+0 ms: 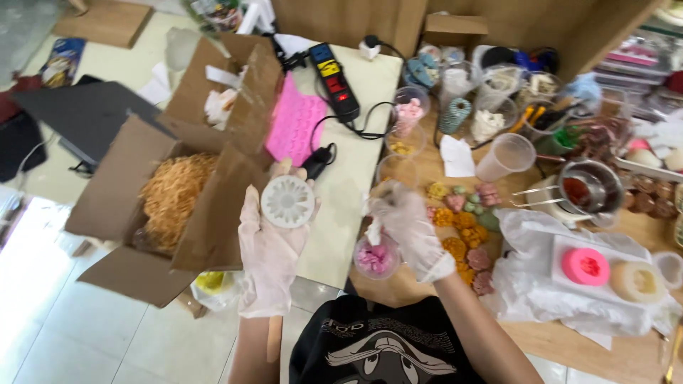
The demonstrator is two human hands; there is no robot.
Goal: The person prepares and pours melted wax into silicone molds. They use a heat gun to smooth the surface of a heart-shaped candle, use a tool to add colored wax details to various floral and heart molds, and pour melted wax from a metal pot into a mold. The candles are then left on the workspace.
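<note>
**Round mould lifted, flower piece pinched**

The left hand [274, 242], gloved, is raised with its fingers closed around a pale round flower-patterned mould [287, 202], its face turned up towards the camera, above the near left edge of the table [356, 163]. The right hand [409, 231], also gloved, has its fingertips pinched together on a small whitish piece just above a clear cup of pink flowers [375, 257]. The step in hand looks like emptying or checking the mould. The next move would call for a gentle grip, since the cast piece seems fragile. An open cardboard box [163, 206] of straw-like filling sits left.
</note>
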